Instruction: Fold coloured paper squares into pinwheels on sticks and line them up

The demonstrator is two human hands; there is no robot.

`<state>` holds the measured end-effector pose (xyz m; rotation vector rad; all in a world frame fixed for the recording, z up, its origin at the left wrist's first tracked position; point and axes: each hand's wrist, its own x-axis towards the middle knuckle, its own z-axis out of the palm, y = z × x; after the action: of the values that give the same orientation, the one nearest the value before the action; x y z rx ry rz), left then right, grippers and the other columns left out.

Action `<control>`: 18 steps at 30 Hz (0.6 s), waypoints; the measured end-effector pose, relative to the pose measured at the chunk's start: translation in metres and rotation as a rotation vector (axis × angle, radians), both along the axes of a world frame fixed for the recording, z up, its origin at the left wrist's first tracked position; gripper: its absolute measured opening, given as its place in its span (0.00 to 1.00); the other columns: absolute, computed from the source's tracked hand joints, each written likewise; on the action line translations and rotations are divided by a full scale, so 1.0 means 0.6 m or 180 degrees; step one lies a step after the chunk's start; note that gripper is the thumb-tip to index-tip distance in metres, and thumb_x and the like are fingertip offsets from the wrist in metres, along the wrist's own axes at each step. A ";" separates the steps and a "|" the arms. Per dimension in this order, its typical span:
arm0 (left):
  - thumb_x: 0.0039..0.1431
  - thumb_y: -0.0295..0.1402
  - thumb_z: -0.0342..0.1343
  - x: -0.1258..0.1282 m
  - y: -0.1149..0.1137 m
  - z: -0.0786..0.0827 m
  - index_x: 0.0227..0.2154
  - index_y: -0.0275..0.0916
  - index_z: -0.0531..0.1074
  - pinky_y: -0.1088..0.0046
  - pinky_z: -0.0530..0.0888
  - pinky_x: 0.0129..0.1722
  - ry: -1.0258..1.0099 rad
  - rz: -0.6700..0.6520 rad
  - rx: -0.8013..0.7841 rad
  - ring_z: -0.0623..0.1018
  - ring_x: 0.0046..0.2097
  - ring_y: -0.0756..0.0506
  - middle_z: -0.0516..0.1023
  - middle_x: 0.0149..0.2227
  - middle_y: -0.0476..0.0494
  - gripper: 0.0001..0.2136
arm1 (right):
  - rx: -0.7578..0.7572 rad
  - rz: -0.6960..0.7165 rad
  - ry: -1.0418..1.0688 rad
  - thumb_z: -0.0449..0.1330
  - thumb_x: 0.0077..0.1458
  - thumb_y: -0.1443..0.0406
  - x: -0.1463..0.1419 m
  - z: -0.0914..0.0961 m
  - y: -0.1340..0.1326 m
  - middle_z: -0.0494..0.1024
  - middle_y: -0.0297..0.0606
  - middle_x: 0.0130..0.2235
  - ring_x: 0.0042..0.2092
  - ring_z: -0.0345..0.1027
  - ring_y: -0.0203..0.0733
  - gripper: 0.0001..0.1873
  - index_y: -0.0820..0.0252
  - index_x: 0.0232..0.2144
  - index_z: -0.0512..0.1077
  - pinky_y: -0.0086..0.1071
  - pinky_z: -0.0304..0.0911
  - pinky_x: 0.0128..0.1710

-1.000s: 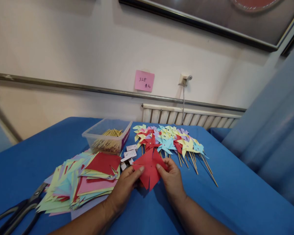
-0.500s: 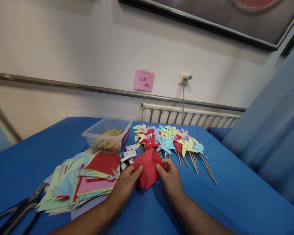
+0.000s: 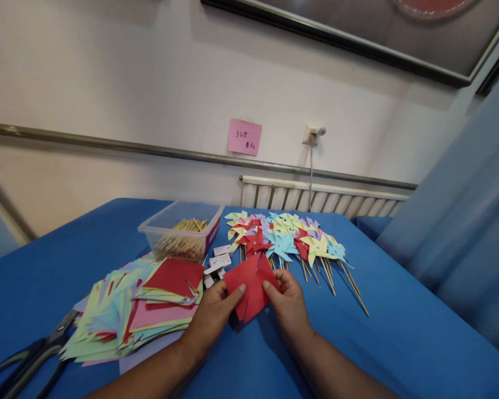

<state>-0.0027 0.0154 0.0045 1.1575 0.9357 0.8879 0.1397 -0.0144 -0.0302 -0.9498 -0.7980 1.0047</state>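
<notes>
Swinging slightly toward seven o'clock since the earlier frame, the lower slit of the red paper (image 3: 253, 289) is now pointing more to the left, while both hands are keeping nearly the same places. With the paper as the clock's centre, the left hand (image 3: 215, 306) is pinching its edge at eight o'clock and the right hand (image 3: 290, 299) is pinching it at three. They are standing apart, thumbs pressing on the upper face, and the fingers underneath are mostly hiding from view. The paper is being held above the blue-covered desk (image 3: 382, 310), one slit opening near twelve.

Finished pinwheels (image 3: 280, 244) are lying in overlapping rows around one o'clock, their sticks showing below. Small boxes (image 3: 221, 260) are sitting just beside the left hand at ten; farther out that way, a clear plastic tub (image 3: 172, 233) is holding wooden sticks (image 3: 191, 225). Coloured sheets (image 3: 141, 318) are spreading in a pile at nine, a red one lying on top. Scissors (image 3: 56, 336) are resting beyond, just beside the pile, between eight and nine.
</notes>
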 end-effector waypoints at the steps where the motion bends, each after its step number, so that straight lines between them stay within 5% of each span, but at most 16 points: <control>1: 0.42 0.44 0.63 0.000 0.001 0.000 0.35 0.36 0.75 0.67 0.72 0.37 0.0025 0.0007 0.0012 0.77 0.38 0.40 0.81 0.33 0.42 0.19 | -0.0008 0.0027 0.0035 0.65 0.45 0.61 -0.001 0.000 0.000 0.75 0.32 0.28 0.28 0.66 0.35 0.11 0.60 0.29 0.68 0.29 0.61 0.30; 11: 0.43 0.41 0.64 -0.002 0.001 -0.004 0.38 0.36 0.75 0.69 0.72 0.34 0.0078 0.0031 0.0038 0.78 0.36 0.41 0.82 0.35 0.42 0.20 | -0.0041 0.0247 0.0205 0.66 0.44 0.59 -0.004 0.003 0.000 0.74 0.30 0.25 0.26 0.64 0.35 0.13 0.59 0.27 0.68 0.29 0.61 0.29; 18: 0.43 0.41 0.64 -0.004 0.003 0.001 0.39 0.36 0.76 0.68 0.73 0.34 -0.0027 0.0120 -0.0052 0.78 0.38 0.39 0.82 0.36 0.42 0.19 | -0.0219 0.0197 -0.0213 0.61 0.51 0.55 0.004 0.003 -0.008 0.66 0.27 0.20 0.23 0.54 0.31 0.15 0.61 0.24 0.70 0.24 0.51 0.23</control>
<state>-0.0050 0.0175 0.0051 1.1247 0.9590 0.9134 0.1421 -0.0189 -0.0287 -1.0273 -0.8575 1.0641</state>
